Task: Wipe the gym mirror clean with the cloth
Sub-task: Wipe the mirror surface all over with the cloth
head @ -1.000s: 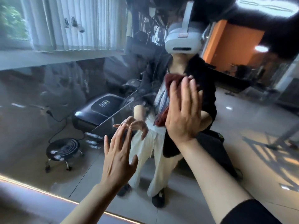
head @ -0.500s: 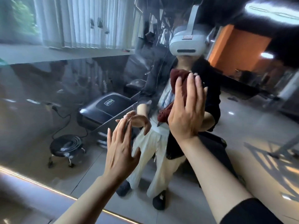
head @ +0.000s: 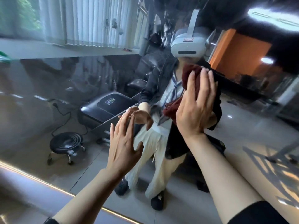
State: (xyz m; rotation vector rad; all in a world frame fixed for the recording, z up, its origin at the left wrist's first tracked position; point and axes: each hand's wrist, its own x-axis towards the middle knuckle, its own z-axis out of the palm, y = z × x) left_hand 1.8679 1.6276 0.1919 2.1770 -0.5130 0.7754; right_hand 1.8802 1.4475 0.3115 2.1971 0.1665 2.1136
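The gym mirror (head: 68,97) fills nearly the whole head view and reflects me standing in front of it. My right hand (head: 194,107) presses a dark red cloth (head: 188,76) flat against the glass at centre right, fingers spread over it. The cloth sticks out above and to the left of my fingers. My left hand (head: 123,143) is held up lower and to the left, fingers apart, holding nothing, its fingertips close to the glass.
The mirror's lit lower edge (head: 32,180) runs diagonally across the bottom left. Reflected in the glass are a black treadmill (head: 106,107), a small round stool (head: 66,143), window blinds (head: 90,21) and an orange wall (head: 239,57).
My right hand with the cloth has shifted slightly up and to the right on the glass. My left hand stays raised and open.
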